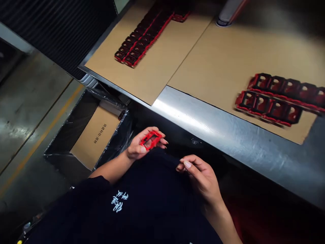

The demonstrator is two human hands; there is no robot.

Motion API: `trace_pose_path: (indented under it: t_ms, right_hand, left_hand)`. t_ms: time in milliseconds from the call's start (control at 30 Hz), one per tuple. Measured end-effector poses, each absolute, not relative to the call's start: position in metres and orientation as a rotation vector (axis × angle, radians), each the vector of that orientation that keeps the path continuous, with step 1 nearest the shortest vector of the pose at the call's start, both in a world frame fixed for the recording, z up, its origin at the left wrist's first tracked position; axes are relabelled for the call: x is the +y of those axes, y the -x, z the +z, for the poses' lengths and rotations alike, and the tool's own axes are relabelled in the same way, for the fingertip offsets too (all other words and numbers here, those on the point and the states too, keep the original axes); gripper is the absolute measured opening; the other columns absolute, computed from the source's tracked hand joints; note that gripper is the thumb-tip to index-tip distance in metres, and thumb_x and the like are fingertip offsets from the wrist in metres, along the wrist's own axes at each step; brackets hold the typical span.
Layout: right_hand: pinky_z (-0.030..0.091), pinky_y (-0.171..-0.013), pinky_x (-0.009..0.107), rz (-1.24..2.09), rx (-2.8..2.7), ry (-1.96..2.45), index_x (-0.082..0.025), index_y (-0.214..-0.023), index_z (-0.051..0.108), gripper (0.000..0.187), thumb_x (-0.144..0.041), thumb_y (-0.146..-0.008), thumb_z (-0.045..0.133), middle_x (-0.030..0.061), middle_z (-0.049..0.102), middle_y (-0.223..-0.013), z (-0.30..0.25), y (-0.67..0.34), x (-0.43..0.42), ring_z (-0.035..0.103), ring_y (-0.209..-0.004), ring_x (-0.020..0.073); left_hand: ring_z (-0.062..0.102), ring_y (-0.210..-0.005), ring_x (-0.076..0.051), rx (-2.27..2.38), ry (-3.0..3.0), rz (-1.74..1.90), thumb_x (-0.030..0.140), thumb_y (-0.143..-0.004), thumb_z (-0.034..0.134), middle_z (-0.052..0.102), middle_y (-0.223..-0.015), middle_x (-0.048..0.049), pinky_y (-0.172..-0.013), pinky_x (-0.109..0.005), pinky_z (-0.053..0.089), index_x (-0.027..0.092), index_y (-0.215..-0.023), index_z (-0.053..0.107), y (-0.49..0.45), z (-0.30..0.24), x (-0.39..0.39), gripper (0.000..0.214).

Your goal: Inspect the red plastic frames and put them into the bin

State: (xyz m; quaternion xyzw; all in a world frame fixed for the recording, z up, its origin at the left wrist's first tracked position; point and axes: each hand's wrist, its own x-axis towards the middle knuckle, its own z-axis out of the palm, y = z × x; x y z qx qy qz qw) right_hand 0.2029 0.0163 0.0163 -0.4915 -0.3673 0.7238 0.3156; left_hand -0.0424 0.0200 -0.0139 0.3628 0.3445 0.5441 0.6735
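Observation:
My left hand (142,144) is closed around the edges of a small red plastic frame (151,141) with a rectangular opening, held in front of my dark shirt. Apart from it, to the right, my right hand (200,173) has thumb and forefinger pressed together. Whether anything is pinched there is too small to make out. On the table, two rows of similar red-and-black frames (276,98) stand at the right, slightly blurred. A longer double row of such frames (142,39) runs toward the far left edge.
Tan cardboard sheets (203,67) cover much of the metal table (182,108). Below its left end sits a plastic-lined box (58,135) with a cardboard piece (91,135) and one small dark part inside. A pale cylinder (230,13) stands at the back.

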Motion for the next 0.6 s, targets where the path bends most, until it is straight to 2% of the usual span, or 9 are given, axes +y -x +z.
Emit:
trace_pose_path:
  t_ms: [100, 133, 200, 233, 300, 367, 600]
  right_hand:
    - [0.055, -0.065, 0.031, 1.858, -0.913, 1.379, -0.021, -0.085, 0.076, 0.029, -0.048, -0.079, 0.083, 0.0048, 0.072, -0.070, 0.007, -0.209, 0.015, 0.066, -0.066, 0.0195]
    - [0.055, -0.064, 0.031, 1.851, -0.891, 1.402, -0.021, -0.084, 0.076, 0.030, -0.049, -0.077, 0.084, 0.0050, 0.072, -0.070, 0.005, -0.211, 0.015, 0.066, -0.066, 0.0196]
    - [0.055, -0.063, 0.030, 1.844, -0.856, 1.441, -0.020, -0.082, 0.076, 0.033, -0.050, -0.073, 0.087, 0.0051, 0.072, -0.069, 0.003, -0.213, 0.016, 0.066, -0.066, 0.0195]
    - [0.055, -0.063, 0.030, 1.840, -0.847, 1.456, -0.020, -0.081, 0.076, 0.034, -0.051, -0.071, 0.088, 0.0050, 0.072, -0.068, 0.002, -0.213, 0.016, 0.066, -0.065, 0.0190]
    - [0.056, -0.063, 0.029, 1.831, -0.846, 1.479, -0.021, -0.081, 0.077, 0.034, -0.051, -0.071, 0.088, 0.0045, 0.072, -0.069, 0.002, -0.212, 0.019, 0.066, -0.066, 0.0182]
    - [0.056, -0.064, 0.029, 1.832, -0.869, 1.494, -0.021, -0.081, 0.077, 0.033, -0.051, -0.071, 0.088, 0.0045, 0.072, -0.069, 0.002, -0.210, 0.022, 0.066, -0.066, 0.0185]
    - [0.058, -0.061, 0.033, 1.761, -1.043, 1.507, -0.021, -0.082, 0.077, 0.034, -0.052, -0.073, 0.085, 0.0066, 0.073, -0.070, 0.002, -0.204, 0.028, 0.067, -0.064, 0.0217]
  left_hand:
    - [0.066, -0.117, -0.034, 1.150, -0.910, 1.438, 0.076, -0.059, 0.072, 0.063, -0.127, -0.0142, -0.090, -0.047, 0.059, 0.025, -0.122, 0.050, 0.110, -0.013, 0.045, 0.084]
    - [0.066, -0.117, -0.031, 1.375, -0.874, 1.463, 0.075, -0.064, 0.069, 0.062, -0.128, -0.0125, -0.091, -0.044, 0.059, 0.025, -0.123, 0.049, 0.137, -0.014, 0.054, 0.080]
    - [0.067, -0.113, -0.019, 1.933, -0.666, 1.262, 0.067, -0.082, 0.060, 0.062, -0.128, -0.0057, -0.091, -0.032, 0.058, 0.028, -0.129, 0.045, 0.189, -0.020, 0.069, 0.063]
    - [0.067, -0.110, -0.017, 2.035, -0.571, 1.178, 0.058, -0.090, 0.057, 0.061, -0.127, -0.0054, -0.090, -0.030, 0.058, 0.027, -0.133, 0.044, 0.212, -0.025, 0.075, 0.054]
    - [0.068, -0.100, -0.016, 2.133, -0.417, 1.020, 0.046, -0.097, 0.055, 0.064, -0.121, -0.0070, -0.084, -0.031, 0.059, 0.021, -0.130, 0.050, 0.246, -0.040, 0.083, 0.041]
    - [0.067, -0.094, -0.018, 2.166, -0.286, 0.836, 0.041, -0.098, 0.059, 0.065, -0.115, -0.0086, -0.081, -0.035, 0.060, 0.015, -0.123, 0.058, 0.264, -0.060, 0.088, 0.036]
    - [0.068, -0.100, -0.020, 2.189, -0.171, 0.432, 0.038, -0.098, 0.063, 0.066, -0.117, -0.0092, -0.085, -0.039, 0.060, 0.014, -0.122, 0.062, 0.268, -0.112, 0.101, 0.034]
